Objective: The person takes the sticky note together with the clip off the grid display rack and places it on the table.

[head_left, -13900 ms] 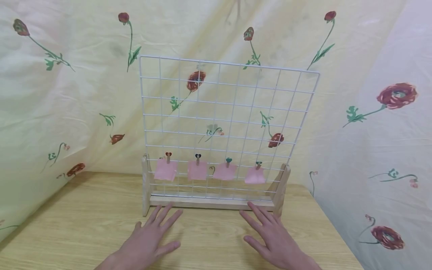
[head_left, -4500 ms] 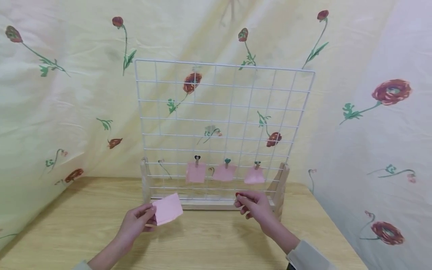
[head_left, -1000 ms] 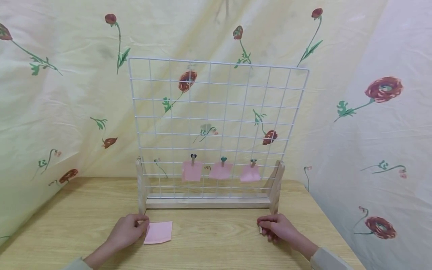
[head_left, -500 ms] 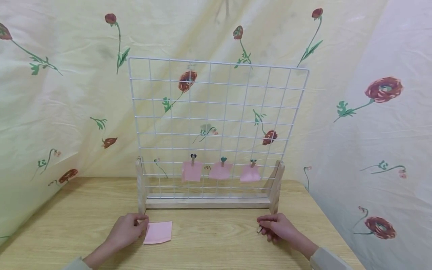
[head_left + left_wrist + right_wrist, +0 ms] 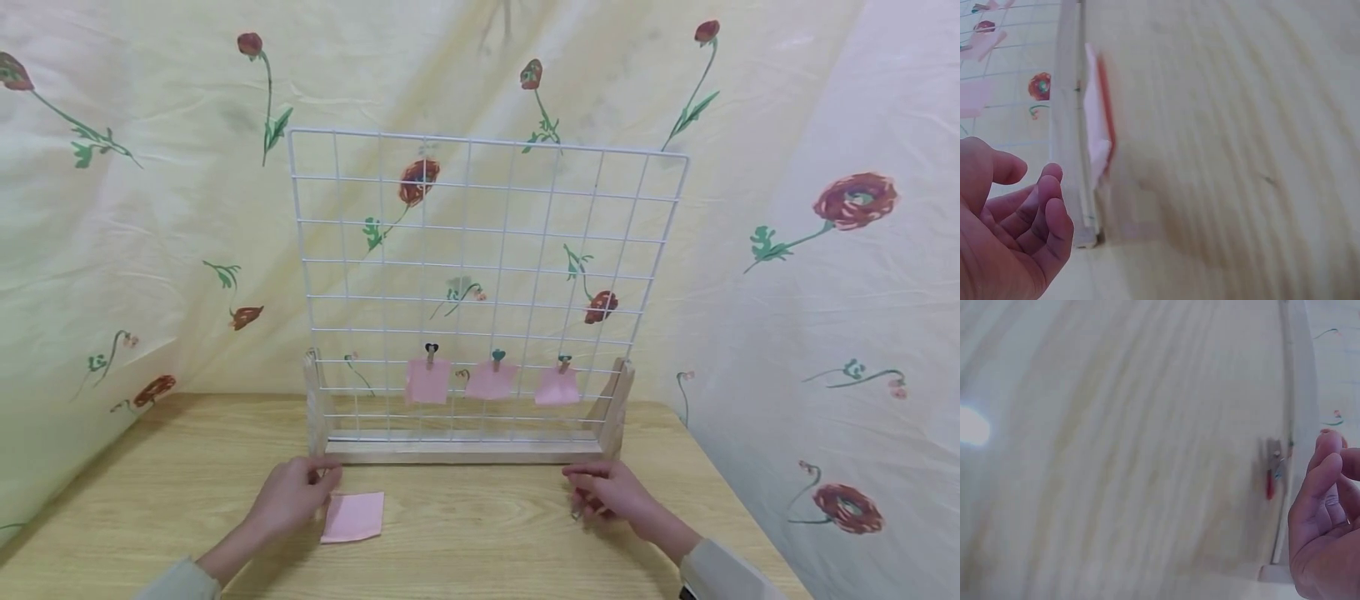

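A pink paper square [image 5: 353, 517] lies on the table just right of my left hand [image 5: 288, 497]. That hand holds nothing; in the left wrist view its fingers [image 5: 1054, 219] are loosely bent, apart from the paper [image 5: 1096, 125]. A small clothespin with a red part [image 5: 1271, 478] rests on the tabletop beside my right hand [image 5: 1325, 531], whose loosely curled fingers are clear of it. In the head view the clothespin [image 5: 576, 514] shows only in part under my right hand [image 5: 611, 493]. Both hands are in front of the rack.
A white wire grid [image 5: 480, 250] stands in a wooden base [image 5: 461, 452]. Three pink papers hang low on it, the left one [image 5: 427, 383] under a black heart clothespin [image 5: 431, 350], the others under green ones. Flowered cloth [image 5: 750, 333] surrounds the wooden table [image 5: 465, 558].
Earlier a fourth paper hung at the grid's left under a red heart clothespin; my hands then held both. Since half a second ago both hands have let go and moved slightly toward the rack.
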Motion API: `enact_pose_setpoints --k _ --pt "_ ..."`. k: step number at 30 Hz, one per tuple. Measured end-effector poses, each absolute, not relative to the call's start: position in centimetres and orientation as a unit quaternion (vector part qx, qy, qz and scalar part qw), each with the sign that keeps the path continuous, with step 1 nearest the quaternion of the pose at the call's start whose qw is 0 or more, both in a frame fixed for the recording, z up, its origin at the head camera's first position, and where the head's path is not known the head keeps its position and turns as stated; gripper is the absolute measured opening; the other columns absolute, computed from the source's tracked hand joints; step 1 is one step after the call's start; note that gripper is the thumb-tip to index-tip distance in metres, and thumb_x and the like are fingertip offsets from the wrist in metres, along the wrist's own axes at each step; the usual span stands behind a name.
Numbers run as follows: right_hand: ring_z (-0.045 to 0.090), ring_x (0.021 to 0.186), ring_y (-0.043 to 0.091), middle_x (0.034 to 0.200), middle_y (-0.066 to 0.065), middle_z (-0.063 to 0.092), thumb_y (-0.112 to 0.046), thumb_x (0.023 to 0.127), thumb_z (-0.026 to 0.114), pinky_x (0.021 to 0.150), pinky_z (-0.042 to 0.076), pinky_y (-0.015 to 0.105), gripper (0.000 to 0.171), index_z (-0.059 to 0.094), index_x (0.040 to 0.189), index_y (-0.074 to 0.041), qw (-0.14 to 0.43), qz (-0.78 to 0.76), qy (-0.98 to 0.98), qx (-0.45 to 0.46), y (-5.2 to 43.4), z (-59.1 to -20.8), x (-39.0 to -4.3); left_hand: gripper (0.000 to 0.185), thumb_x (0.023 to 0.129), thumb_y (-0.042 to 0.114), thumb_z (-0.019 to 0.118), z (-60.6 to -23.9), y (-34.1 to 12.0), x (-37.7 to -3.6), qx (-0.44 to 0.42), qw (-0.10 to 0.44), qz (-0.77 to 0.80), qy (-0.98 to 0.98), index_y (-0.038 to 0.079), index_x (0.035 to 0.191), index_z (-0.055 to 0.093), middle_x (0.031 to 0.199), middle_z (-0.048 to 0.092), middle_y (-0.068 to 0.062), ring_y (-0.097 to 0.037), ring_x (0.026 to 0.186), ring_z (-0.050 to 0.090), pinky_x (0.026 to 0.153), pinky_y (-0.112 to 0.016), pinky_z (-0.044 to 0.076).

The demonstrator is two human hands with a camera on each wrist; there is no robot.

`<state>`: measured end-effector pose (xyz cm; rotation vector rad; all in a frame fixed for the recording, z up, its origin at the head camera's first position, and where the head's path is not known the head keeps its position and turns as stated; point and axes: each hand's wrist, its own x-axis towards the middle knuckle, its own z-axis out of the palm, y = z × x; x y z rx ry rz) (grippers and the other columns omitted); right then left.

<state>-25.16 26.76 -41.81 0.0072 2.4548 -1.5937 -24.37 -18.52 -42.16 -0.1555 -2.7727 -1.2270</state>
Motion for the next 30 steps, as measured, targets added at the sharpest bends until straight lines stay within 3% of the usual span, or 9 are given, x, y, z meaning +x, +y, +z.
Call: enact_pose_setpoints --k 11,20,30 --pt "0.058 0.06 0.012 0.08 0.004 0.066 -0.024 0.095 0.059 0.05 0.046 0.023 0.044 0.056 0.129 0.003 0.111 -0.564 0.817 -0.053 24.2 -39.7 -25.7 0.025 0.094 0.016 0.061 -40.9 -16.5 -25.5 -0.057 0.057 -0.457 -0.886 0.002 0.113 0.069 0.069 0.065 -0.006 -0.015 0.051 0.056 0.04 -0.022 0.044" --pt "0.06 0.063 0.012 0.088 0.008 0.069 -0.026 0.096 0.06 0.051 0.046 0.023 0.046 0.054 0.133 0.001 0.119 -0.581 0.799 -0.099 21.2 -38.2 -26.4 0.026 0.093 0.011 0.062 -41.5 -15.0 -26.3 -0.095 0.059 -0.518 -0.848 -0.002 0.114 0.067 0.093 0.071 -0.018 -0.023 0.064 0.066 0.046 -0.025 0.053" --pt "0.061 0.064 0.014 0.099 0.015 0.07 -0.028 0.094 0.063 0.053 0.049 0.025 0.052 0.05 0.139 -0.005 0.097 -0.591 0.792 -0.117 18.5 -37.1 -27.0 0.04 0.094 0.015 0.062 -41.0 -13.3 -26.6 -0.105 0.047 -0.576 -0.809 -0.001 0.131 0.056 0.109 0.067 -0.024 -0.032 0.079 0.069 0.047 -0.032 0.056"
